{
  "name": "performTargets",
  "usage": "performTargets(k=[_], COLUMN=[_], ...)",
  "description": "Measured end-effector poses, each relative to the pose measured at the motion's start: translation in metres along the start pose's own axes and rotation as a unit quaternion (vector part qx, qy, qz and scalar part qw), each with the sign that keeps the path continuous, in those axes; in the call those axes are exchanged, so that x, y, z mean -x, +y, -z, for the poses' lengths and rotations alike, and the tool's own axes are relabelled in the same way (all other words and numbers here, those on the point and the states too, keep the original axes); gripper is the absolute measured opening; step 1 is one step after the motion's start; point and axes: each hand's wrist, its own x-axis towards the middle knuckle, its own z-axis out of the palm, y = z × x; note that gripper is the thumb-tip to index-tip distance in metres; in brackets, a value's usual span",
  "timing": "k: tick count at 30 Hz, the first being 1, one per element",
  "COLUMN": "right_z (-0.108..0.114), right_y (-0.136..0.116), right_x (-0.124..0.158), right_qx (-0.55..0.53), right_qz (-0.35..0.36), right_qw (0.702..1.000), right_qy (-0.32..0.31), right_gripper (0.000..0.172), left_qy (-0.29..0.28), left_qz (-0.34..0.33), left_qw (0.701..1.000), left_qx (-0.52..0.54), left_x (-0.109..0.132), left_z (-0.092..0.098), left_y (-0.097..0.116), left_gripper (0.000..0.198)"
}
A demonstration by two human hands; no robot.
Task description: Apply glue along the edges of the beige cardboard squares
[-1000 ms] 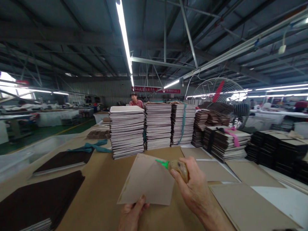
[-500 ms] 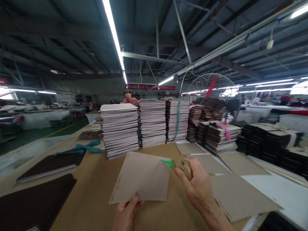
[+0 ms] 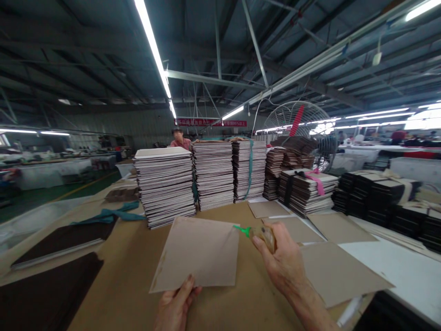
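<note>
A beige board panel (image 3: 200,253) is pinched at its near edge by my left hand (image 3: 177,303), thumb on top and fingers underneath. A streak of brownish residue runs along the panel's left edge. My right hand (image 3: 285,257) is wrapped round a squeeze glue bottle (image 3: 262,236), its body yellowish and stained. The bottle's green nozzle (image 3: 243,230) points left, with its tip at the panel's far right corner. Whether the tip touches the panel, I cannot tell.
Tall stacks of panels (image 3: 165,188) stand at the back of the brown-covered table (image 3: 117,276). Loose beige panels (image 3: 341,271) lie to the right, dark brown pieces (image 3: 41,294) to the left. A large fan (image 3: 298,124) and a person (image 3: 179,140) are beyond the stacks.
The nozzle tip has shifted from over the panel's upper right area to its far right corner. The whole view has turned slightly to the right. Both holds are unchanged.
</note>
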Motion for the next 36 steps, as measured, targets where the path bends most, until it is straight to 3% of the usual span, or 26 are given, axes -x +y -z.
performTargets(k=[16,22,28,32,36], right_z=[0.003,0.009,0.010,0.011,0.012], right_y=[0.010,0.007,0.009,0.008,0.007], right_x=[-0.001,0.008,0.006,0.007,0.006], right_qx=[0.006,0.016,0.009,0.007,0.011], right_qz=[0.010,0.014,0.014,0.007,0.015], right_qw=[1.000,0.998,0.999,0.998,0.999], right_qy=[0.005,-0.054,-0.032,-0.070,-0.048], right_gripper=[0.026,0.023,0.024,0.023,0.024], left_qy=[-0.018,-0.050,-0.050,-0.051,-0.051], left_qz=[0.006,0.008,0.000,-0.003,-0.005], left_qw=[1.000,0.999,0.999,0.999,0.999], left_qx=[0.008,0.013,0.001,0.000,0.001], left_x=[-0.002,-0.002,-0.005,-0.006,-0.006], left_z=[0.004,0.006,0.011,0.012,0.012], left_y=[-0.001,0.000,-0.002,-0.003,-0.004], left_gripper=[0.048,0.048,0.043,0.041,0.043])
